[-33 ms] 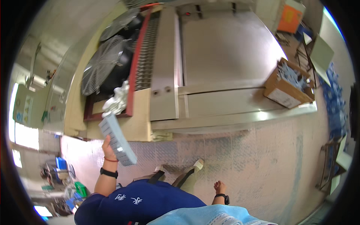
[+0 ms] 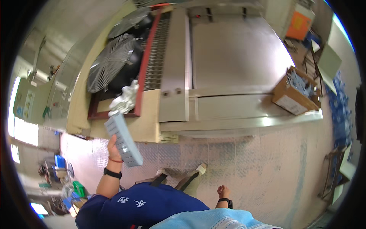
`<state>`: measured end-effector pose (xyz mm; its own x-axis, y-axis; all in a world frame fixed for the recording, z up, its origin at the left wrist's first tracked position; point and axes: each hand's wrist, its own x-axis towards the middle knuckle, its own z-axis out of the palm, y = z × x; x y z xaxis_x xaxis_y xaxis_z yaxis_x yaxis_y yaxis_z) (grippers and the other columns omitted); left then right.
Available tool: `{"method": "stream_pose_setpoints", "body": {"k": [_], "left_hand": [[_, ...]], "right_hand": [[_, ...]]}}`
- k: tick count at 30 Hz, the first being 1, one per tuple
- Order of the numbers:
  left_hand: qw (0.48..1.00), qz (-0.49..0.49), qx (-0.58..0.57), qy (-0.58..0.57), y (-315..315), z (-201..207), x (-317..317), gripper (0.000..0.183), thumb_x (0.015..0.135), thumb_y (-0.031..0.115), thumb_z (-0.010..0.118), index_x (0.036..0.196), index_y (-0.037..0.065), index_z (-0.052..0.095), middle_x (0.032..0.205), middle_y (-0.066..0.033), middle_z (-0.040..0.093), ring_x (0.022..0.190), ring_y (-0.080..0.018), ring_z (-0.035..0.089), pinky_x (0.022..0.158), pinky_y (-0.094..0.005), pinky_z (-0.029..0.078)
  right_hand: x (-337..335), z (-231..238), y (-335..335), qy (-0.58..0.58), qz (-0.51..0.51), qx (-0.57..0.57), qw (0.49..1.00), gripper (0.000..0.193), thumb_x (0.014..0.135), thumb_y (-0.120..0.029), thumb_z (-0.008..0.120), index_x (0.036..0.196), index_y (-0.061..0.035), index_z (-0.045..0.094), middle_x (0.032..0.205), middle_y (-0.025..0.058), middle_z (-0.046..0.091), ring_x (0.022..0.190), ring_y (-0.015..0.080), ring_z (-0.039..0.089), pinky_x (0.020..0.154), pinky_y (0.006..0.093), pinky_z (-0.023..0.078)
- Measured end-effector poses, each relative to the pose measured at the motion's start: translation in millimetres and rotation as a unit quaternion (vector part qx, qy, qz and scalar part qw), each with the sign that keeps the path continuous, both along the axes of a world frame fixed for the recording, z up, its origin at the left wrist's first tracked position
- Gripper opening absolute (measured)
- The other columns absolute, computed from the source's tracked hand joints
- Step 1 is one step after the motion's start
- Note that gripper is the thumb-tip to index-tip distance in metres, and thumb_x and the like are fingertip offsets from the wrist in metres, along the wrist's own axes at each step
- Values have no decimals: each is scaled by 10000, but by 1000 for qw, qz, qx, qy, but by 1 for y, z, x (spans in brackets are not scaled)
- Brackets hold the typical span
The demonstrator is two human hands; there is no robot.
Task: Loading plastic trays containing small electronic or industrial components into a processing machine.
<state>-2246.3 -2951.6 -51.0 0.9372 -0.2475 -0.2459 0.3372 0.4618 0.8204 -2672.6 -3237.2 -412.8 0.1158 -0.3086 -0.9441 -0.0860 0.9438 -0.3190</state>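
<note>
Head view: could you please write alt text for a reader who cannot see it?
The left hand holds up a long grey compartment tray before a steel machine with a round fan. The right hand hangs empty above the metal floor; a cardboard box sits on the ledge.

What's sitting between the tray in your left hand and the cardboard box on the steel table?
In the head view, only bare steel table top and its front panels lie between the grey tray in the left hand and the cardboard box.

Grey gridded tray, brown cardboard box, red-edged conveyor, navy shirt
</note>
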Motion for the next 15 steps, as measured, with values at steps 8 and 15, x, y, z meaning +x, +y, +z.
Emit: {"method": "stream_pose_setpoints", "body": {"k": [8, 15], "left_hand": [[992, -29, -125, -5, 21, 2, -10, 281, 839, 136, 581, 1074, -16, 559, 973, -98, 635, 825, -199, 625, 737, -318, 510], [971, 75, -193, -123, 241, 27, -64, 375, 830, 92, 547, 1178, -32, 484, 1057, -105, 605, 934, -190, 593, 832, -301, 466]], "right_hand": [[39, 19, 8, -42, 141, -38, 988, 108, 793, -38, 539, 716, -50, 465, 584, 48, 472, 483, 149, 474, 406, 267, 371], [105, 76, 97, 40, 263, -165, 950, 145, 805, -93, 536, 682, -36, 484, 522, 63, 467, 442, 174, 489, 379, 272, 392]]}}
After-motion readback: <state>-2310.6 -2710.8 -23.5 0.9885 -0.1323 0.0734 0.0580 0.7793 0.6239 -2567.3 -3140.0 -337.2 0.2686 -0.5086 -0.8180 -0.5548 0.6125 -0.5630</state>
